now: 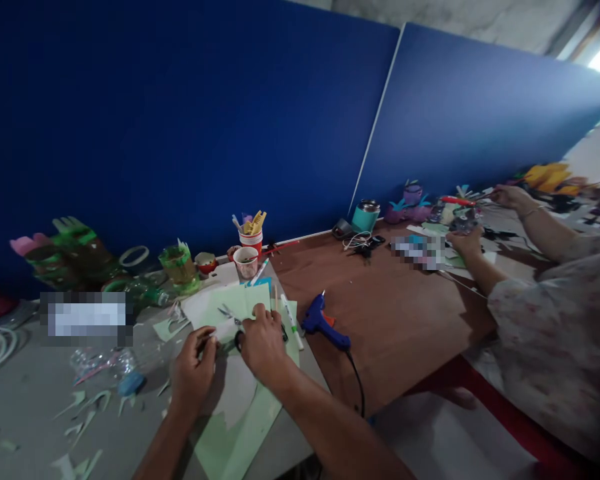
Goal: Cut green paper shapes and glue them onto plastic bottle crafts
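Bare forearms [330, 423] taper to the wrists [289, 379] — the left hand [196, 363] and right hand [264, 341] bare too.

My table [150, 387] is grey on the left side. Pale green scraps [80, 420] lie at the lower left, below a clear bottle [111, 360] with a blue cap. Big green paper [220, 447] lies at the bottom middle. On the brown part [390, 307], my blue glue gun [325, 325] lies right of the middle, and a teal flask [365, 217] stands higher up.

No text, label, brand, number or sign can be read; two patches are pixelated over.
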### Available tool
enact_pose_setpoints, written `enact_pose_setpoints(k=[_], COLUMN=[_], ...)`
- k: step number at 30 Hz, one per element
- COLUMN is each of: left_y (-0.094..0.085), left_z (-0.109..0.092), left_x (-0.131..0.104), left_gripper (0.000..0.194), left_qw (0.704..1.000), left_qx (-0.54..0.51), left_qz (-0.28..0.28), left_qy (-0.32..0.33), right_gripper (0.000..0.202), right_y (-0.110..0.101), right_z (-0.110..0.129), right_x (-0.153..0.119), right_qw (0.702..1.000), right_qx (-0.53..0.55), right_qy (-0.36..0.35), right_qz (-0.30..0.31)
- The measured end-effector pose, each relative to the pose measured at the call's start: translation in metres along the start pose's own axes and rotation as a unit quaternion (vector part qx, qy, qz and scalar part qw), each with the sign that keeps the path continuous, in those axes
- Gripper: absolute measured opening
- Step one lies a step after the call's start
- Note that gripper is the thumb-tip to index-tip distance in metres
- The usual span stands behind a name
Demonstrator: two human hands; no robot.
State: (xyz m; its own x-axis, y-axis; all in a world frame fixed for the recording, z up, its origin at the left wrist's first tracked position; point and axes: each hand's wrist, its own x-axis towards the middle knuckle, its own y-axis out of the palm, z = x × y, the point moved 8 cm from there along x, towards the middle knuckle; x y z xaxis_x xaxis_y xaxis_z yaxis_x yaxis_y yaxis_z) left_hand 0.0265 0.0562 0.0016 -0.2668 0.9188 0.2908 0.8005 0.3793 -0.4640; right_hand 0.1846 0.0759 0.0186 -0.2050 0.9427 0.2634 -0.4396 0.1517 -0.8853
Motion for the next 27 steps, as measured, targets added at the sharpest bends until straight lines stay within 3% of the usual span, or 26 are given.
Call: enact_pose_setpoints(k=[4, 10, 17, 22, 24, 27], left_y=[0.006, 0.012, 0.019, 0.019, 0.022, 0.025], left_z=[-0.002, -0.009, -0.01, -0.01, -0.008, -0.006], left_x=[0.0, 0.001, 0.002, 0.001, 0.0, -0.001], left_gripper=[0.028, 0.03, 0.031, 0.029, 0.028, 0.027], left_qw=[0.996, 0.979, 0.97, 0.972, 0.971, 0.971], left_qx=[0.081, 0.158, 0.16, 0.138, 0.133, 0.137], left_qz=[0.029, 0.058, 0.069, 0.066, 0.081, 0.094], left_qy=[0.028, 0.11, 0.167, 0.178, 0.179, 0.17], right_gripper=[0.02, 0.026, 0.029, 0.033, 0.034, 0.04], right_y=[-0.014, -0.042, -0.03, -0.028, -0.032, -0.047], right_z=[-0.007, -0.061, -0.089, -0.097, -0.099, -0.099], right_x=[0.005, 0.013, 0.013, 0.013, 0.015, 0.02], right_qw=[1.0, 0.985, 0.98, 0.976, 0.976, 0.964], right_qx=[0.016, -0.026, -0.06, -0.046, -0.015, 0.114], right_qy=[0.01, 0.162, 0.187, 0.211, 0.216, 0.206], right_qz=[-0.026, -0.053, 0.023, 0.016, -0.015, -0.125])
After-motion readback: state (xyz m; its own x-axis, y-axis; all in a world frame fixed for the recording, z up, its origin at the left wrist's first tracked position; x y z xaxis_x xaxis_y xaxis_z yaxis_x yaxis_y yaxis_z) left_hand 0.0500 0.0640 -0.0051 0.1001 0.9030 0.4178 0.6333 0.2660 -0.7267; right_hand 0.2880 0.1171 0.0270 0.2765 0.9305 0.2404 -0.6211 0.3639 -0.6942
